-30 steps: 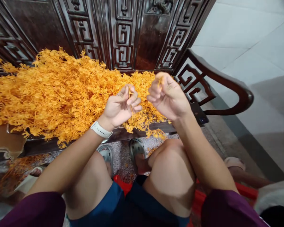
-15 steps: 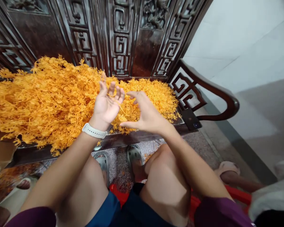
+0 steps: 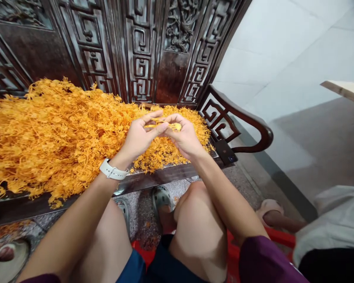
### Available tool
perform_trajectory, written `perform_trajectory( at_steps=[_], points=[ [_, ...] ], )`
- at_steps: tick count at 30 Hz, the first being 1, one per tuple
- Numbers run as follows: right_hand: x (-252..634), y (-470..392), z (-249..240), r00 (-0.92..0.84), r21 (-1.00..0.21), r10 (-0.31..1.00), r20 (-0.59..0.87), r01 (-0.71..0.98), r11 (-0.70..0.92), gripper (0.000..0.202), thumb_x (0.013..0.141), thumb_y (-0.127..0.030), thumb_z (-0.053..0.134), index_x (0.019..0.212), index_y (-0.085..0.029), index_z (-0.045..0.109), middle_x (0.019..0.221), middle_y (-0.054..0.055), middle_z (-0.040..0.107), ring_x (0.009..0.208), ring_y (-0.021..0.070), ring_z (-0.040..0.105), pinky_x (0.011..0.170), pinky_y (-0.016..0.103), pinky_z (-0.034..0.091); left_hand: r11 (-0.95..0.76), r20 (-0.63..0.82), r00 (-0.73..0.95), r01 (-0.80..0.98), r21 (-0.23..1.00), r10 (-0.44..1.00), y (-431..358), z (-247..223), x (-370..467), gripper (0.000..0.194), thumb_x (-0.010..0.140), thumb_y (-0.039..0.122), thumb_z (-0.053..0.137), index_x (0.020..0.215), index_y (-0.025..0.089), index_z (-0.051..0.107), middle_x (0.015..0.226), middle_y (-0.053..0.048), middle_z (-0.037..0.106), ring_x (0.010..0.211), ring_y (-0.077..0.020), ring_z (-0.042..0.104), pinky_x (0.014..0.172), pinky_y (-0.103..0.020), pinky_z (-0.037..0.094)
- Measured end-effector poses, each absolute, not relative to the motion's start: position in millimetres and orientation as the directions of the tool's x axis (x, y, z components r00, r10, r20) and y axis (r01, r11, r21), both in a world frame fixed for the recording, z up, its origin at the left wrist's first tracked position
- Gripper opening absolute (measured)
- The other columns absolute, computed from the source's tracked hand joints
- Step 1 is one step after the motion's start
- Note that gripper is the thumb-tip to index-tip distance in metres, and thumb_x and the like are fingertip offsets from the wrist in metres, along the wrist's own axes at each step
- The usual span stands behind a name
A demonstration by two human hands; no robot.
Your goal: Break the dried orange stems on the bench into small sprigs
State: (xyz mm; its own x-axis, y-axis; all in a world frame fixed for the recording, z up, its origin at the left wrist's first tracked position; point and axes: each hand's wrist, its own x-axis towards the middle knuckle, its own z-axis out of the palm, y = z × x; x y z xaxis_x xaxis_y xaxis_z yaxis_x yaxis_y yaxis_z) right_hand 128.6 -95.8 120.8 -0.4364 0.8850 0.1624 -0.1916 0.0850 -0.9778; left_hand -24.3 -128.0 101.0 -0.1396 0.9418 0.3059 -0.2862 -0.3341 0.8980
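Orange strand (image 3: 176,126) is held up over the bench (image 3: 162,177), in front of its carved back and nearer to its curved-arm end; it is stretched from hand to hand, with its long axis laid roughly along the length of the bench, though its ends are hidden by the fingers; neither hand can be called the nearer, since the strand is enclosed by both, but its brightest bunched part is seen within the curl of the right hand (image 3: 185,135). By the left hand (image 3: 140,135) the other part is held, with the thumb pointed toward the right hand and the forefinger stretched above it; by the right hand the strand is gripped in bent fingers, their tips brought together with those of the left; the exact point of each pinch cannot be told. Behind and below both hands, the seat of the bench is covered by a loose orange heap (image 3: 76,141), piled highest away from the curved arm; a dark phone (image 3: 226,152) is set at the bench's front corner, below that arm; around the left wrist a pale watch strap (image 3: 112,171) is worn.
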Motion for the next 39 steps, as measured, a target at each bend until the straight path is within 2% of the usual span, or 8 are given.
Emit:
perform_trajectory(
  at_steps=[4,9,14,18,25,32,36,39],
  points=[
    [141.3,-91.3,126.3,-0.517,-0.968,0.855,0.049,-0.235,-0.087,0.038,0.069,-0.028,0.096,0.095,-0.021,0.068,0.102,0.003,0.072,0.088,0.0143,0.068,0.087,0.033,0.060,-0.415,0.402,-0.133,-0.099,0.904,0.906,-123.9,94.9,-23.3,0.023,0.089,0.045,0.082,0.091,0.022,0.085,0.100,-0.007,0.080,0.092,-0.0166,0.068,0.080,-0.027,0.053],
    [147.0,-82.4,125.9,-0.504,-0.967,0.863,-0.022,-0.210,-0.147,0.027,0.076,-0.032,0.092,0.092,-0.020,0.073,0.090,0.002,0.069,0.074,0.0121,0.062,0.068,0.028,0.054,-0.405,0.391,-0.141,-0.085,0.911,0.910,-126.9,101.1,-22.4,0.041,0.092,0.052,0.078,0.065,0.021,0.076,0.060,0.000,0.059,0.059,-0.0101,0.050,0.062,-0.027,0.041],
    [147.1,-77.2,123.0,-0.470,-0.941,0.874,-0.122,-0.226,-0.253,0.025,0.078,-0.035,0.086,0.083,-0.021,0.066,0.073,0.000,0.059,0.064,0.0129,0.050,0.059,0.030,0.048,-0.295,0.277,-0.131,-0.147,0.944,0.952,-127.9,99.6,-23.2,0.037,0.090,0.054,0.079,0.072,0.022,0.078,0.050,0.004,0.044,0.051,-0.0095,0.036,0.056,-0.028,0.033],
    [150.3,-76.8,123.6,-0.497,-0.911,0.850,-0.175,-0.245,-0.331,0.028,0.075,-0.033,0.088,0.081,-0.021,0.063,0.075,0.000,0.056,0.063,0.0114,0.045,0.057,0.028,0.044,-0.267,0.234,-0.176,-0.201,0.942,0.956,-122.5,91.5,-25.9,0.037,0.092,0.053,0.077,0.074,0.020,0.079,0.057,0.002,0.057,0.054,-0.0094,0.045,0.067,-0.029,0.044],
    [148.8,-77.5,118.3,-0.439,-0.939,0.895,-0.082,-0.266,-0.217,0.024,0.077,-0.028,0.090,0.081,-0.019,0.067,0.086,0.001,0.059,0.076,0.0115,0.053,0.063,0.027,0.044,-0.236,0.151,-0.259,-0.337,0.911,0.954,-119.0,91.0,-27.8,0.024,0.098,0.030,0.071,0.079,0.016,0.076,0.074,-0.004,0.072,0.069,-0.0104,0.065,0.079,-0.025,0.052],
    [148.3,-68.7,105.1,-0.350,-0.955,0.936,-0.034,-0.265,-0.133,0.019,0.090,-0.031,0.077,0.082,-0.021,0.062,0.086,0.002,0.058,0.074,0.0139,0.049,0.068,0.029,0.044,-0.117,-0.024,-0.254,-0.526,0.842,0.967,-120.8,94.7,-28.9,0.024,0.101,0.020,0.062,0.078,0.016,0.067,0.060,0.003,0.054,0.054,-0.0067,0.053,0.057,-0.018,0.045],
    [147.5,-67.4,101.6,-0.403,-0.974,0.898,0.178,-0.200,0.103,0.032,0.091,-0.045,0.078,0.082,-0.022,0.058,0.090,0.002,0.054,0.083,0.0157,0.049,0.077,0.031,0.043,-0.091,-0.104,-0.320,-0.541,0.836,0.942,-114.2,89.9,-34.6,0.021,0.096,0.022,0.072,0.077,0.015,0.065,0.054,0.008,0.038,0.046,-0.0047,0.040,0.047,-0.016,0.035],
    [143.3,-82.6,113.1,-0.550,-0.904,0.734,0.399,-0.102,0.415,0.038,0.097,-0.053,0.072,0.080,-0.021,0.058,0.094,0.003,0.053,0.092,0.0181,0.050,0.091,0.036,0.044,-0.113,-0.106,-0.387,-0.502,0.857,0.916,-100.7,84.6,-40.5,0.021,0.096,0.019,0.071,0.076,0.015,0.063,0.054,0.008,0.041,0.044,-0.0044,0.037,0.044,-0.016,0.031]
  ],
)
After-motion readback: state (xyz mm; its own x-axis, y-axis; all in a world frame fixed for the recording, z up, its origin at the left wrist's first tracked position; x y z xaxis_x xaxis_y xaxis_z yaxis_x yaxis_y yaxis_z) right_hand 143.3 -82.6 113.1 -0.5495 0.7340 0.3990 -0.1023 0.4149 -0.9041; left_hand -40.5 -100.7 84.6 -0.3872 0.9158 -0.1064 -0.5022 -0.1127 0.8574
